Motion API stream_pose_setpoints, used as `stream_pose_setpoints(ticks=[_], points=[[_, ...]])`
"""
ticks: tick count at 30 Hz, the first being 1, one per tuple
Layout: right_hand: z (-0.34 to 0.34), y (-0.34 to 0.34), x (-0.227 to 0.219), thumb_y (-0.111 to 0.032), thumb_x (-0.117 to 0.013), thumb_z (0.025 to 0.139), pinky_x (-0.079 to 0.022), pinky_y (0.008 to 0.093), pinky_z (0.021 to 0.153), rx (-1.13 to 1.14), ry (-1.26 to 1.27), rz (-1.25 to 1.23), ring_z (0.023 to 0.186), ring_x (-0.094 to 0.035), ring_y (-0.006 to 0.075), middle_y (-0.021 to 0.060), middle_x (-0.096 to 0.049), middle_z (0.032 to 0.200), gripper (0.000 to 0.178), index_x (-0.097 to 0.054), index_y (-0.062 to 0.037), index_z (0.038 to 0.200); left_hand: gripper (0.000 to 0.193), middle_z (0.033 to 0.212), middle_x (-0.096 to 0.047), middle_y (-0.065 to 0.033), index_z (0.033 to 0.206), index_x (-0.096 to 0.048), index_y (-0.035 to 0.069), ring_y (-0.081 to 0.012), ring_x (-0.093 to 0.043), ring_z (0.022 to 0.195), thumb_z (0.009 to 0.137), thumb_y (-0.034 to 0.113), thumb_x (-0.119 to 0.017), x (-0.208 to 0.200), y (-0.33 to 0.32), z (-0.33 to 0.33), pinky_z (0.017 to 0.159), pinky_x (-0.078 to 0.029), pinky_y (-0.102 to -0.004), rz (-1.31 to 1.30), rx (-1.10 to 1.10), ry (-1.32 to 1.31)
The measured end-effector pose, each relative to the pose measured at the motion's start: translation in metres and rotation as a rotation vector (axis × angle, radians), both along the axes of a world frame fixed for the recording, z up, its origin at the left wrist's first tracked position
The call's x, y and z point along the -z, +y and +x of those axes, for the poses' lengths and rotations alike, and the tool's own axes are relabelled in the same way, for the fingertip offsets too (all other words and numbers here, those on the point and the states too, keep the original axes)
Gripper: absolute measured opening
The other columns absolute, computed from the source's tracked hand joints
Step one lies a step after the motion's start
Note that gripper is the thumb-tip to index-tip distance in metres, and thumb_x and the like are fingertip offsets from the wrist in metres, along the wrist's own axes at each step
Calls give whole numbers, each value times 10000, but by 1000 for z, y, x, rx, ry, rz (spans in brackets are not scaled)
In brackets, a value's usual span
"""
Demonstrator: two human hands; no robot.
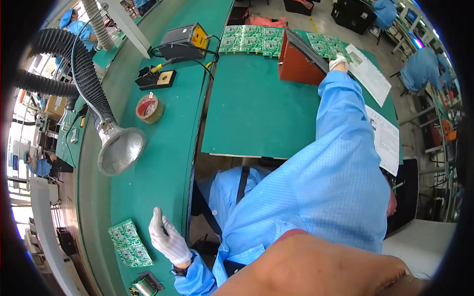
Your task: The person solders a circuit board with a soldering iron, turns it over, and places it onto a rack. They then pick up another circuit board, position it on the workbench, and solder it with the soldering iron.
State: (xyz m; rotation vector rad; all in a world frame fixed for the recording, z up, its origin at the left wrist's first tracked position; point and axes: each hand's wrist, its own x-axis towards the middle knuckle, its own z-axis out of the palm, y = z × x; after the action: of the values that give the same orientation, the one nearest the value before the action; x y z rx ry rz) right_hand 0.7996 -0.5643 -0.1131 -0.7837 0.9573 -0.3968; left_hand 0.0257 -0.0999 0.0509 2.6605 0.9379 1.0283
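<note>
My right arm is stretched far out to the far right of the table. There my gloved right hand (338, 62) has its fingers curled at the near edge of a green circuit board panel (323, 45), just beside a slanted red stand (299, 61) with a dark top. On the left bench my left hand (169, 240), in a white striped glove, is raised with its fingers apart and nothing in them. A second circuit board panel (131, 242) lies just left of it, and a solder wire spool (144, 286) sits below that.
More circuit board panels (251, 39) line the table's far edge. A soldering station (185, 42), an iron holder (154, 78) and a tape roll (149, 108) stand on the left bench, under a fume extraction hood (121, 150). Paper sheets (384, 140) lie along the right edge.
</note>
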Motion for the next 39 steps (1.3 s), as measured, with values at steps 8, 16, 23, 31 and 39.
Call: stream_pose_setpoints(ticks=[8,16,23,31,39], points=[[-68,4,-42,-311,-556,1009,-515,386,940,-990,-80,-1684,1092,-613,284,141,-637,1281,428,-564,-34,1335,284,1099,-687,-127,1187,-680,62,-304,-671,955,911,0,-657,-2,0,4,801,-552,-392,-33,19,-9],[-70,-3,-56,-546,-570,931,-541,443,875,-822,256,-1118,1031,-672,327,164,-709,1104,517,-671,-82,1135,300,1090,-688,-120,1193,-675,69,-293,-676,938,908,-20,-655,-2,2,0,787,-556,-386,-29,51,-19],[-135,-32,-89,-624,-394,949,-426,517,1055,-591,529,-2042,1249,-564,382,192,-568,1387,667,-562,-153,1391,288,1088,-692,-113,1184,-667,65,-292,-681,932,910,-20,-654,0,1,0,785,-560,-382,-47,58,11],[-146,-58,-71,-671,-356,944,-334,549,1121,-735,858,-1836,1351,-469,399,167,-489,1477,659,-432,-310,1491,281,1079,-695,-119,1182,-666,68,-290,-684,934,914,-13,-652,-3,-5,15,789,-560,-383,-55,103,39],[-152,-43,-102,-604,-492,866,-432,521,1034,-703,797,-2160,1252,-560,388,195,-590,1345,601,-623,-184,1275,325,1136,-693,-132,1251,-635,38,-282,-692,1008,950,-54,-554,-5,-9,14,860,-563,-366,-189,122,2]])
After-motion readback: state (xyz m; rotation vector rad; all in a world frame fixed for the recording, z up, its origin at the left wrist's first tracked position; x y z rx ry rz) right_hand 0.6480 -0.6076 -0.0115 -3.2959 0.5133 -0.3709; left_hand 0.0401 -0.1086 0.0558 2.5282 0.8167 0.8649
